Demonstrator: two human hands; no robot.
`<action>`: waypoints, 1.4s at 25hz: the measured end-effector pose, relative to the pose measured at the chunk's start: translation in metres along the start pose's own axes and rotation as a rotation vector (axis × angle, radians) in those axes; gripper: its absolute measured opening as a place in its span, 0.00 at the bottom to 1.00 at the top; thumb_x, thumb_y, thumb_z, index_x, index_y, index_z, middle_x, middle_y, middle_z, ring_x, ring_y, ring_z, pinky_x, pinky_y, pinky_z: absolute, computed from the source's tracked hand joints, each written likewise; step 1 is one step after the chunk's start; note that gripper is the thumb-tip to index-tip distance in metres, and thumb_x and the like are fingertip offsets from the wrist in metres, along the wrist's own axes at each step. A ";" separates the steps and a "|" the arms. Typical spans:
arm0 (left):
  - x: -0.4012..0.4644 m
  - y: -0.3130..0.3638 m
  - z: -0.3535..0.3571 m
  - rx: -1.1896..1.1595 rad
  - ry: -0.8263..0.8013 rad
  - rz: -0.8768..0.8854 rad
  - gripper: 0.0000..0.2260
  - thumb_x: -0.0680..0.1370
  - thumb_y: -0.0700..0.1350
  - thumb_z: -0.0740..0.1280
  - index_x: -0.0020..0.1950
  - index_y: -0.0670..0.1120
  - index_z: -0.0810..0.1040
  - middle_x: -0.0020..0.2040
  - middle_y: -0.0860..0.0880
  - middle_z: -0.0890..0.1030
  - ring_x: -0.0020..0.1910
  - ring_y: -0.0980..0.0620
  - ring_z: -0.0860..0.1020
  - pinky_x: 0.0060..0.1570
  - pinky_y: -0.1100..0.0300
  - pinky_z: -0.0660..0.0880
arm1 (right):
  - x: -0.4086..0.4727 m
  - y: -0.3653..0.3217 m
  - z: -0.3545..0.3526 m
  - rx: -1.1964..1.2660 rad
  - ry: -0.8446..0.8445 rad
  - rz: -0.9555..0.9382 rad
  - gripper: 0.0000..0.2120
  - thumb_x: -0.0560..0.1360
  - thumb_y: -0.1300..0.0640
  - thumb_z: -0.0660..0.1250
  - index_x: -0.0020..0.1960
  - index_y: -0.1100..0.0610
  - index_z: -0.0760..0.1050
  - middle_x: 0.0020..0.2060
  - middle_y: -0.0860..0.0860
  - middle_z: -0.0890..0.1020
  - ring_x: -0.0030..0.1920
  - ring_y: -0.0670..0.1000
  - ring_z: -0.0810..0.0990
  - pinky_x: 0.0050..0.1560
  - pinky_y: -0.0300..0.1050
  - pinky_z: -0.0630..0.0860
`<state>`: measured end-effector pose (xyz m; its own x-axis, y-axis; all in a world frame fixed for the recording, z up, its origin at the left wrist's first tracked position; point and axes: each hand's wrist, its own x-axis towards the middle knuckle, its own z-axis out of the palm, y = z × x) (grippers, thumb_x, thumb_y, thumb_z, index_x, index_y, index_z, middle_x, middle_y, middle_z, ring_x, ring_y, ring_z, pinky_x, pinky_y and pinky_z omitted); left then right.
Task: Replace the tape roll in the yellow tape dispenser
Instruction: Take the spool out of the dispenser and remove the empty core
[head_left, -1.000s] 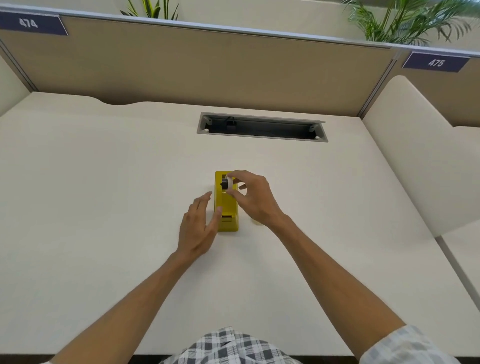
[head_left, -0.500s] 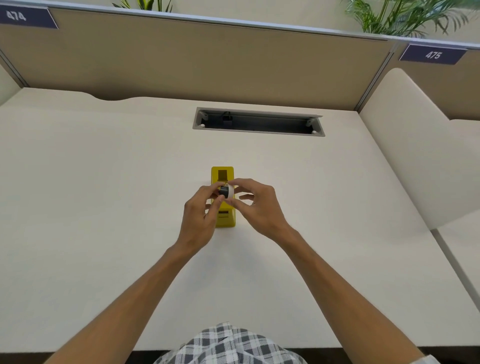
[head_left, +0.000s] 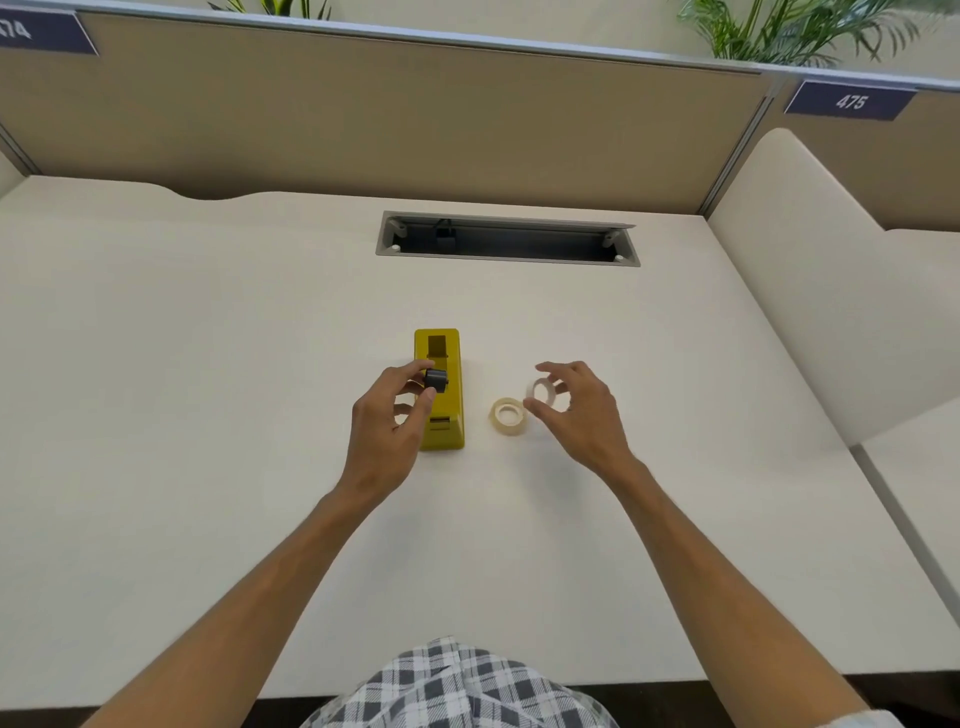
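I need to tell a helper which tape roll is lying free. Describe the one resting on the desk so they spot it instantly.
Start at the yellow tape dispenser mid-desk. Just to its right, the tape roll lies flat on the desk, hole facing up. The neighbouring thin ring is tilted in the right hand; this roll is thicker.

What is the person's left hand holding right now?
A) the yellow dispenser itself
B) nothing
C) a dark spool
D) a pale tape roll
C: the left hand pinches a dark spool above the yellow dispenser, while the right hand holds a pale ring beside another tape roll lying on the desk.
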<state>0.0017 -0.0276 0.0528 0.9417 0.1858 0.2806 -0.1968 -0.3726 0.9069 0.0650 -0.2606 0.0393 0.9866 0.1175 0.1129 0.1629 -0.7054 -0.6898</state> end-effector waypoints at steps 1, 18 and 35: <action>0.000 0.001 0.000 -0.001 0.001 0.002 0.12 0.79 0.40 0.65 0.63 0.47 0.76 0.54 0.50 0.82 0.52 0.55 0.80 0.46 0.68 0.77 | 0.001 0.008 -0.002 -0.021 0.009 0.041 0.22 0.70 0.51 0.75 0.62 0.48 0.75 0.53 0.47 0.80 0.50 0.47 0.80 0.51 0.48 0.77; -0.004 0.014 0.003 -0.015 -0.027 0.013 0.13 0.77 0.38 0.68 0.60 0.49 0.79 0.52 0.50 0.82 0.49 0.57 0.79 0.43 0.66 0.76 | -0.007 0.000 0.002 0.003 0.045 0.070 0.19 0.73 0.45 0.71 0.62 0.49 0.76 0.55 0.44 0.82 0.52 0.44 0.80 0.51 0.44 0.76; -0.012 0.032 0.001 -0.083 -0.096 -0.037 0.13 0.78 0.45 0.65 0.62 0.49 0.78 0.55 0.51 0.82 0.53 0.55 0.80 0.51 0.58 0.79 | -0.033 -0.077 0.010 0.699 -0.195 -0.006 0.08 0.75 0.55 0.72 0.54 0.52 0.83 0.46 0.46 0.86 0.48 0.46 0.84 0.55 0.46 0.79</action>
<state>-0.0157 -0.0429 0.0778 0.9697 0.1088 0.2185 -0.1793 -0.2901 0.9401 0.0200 -0.2031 0.0822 0.9569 0.2885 0.0337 0.0651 -0.0998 -0.9929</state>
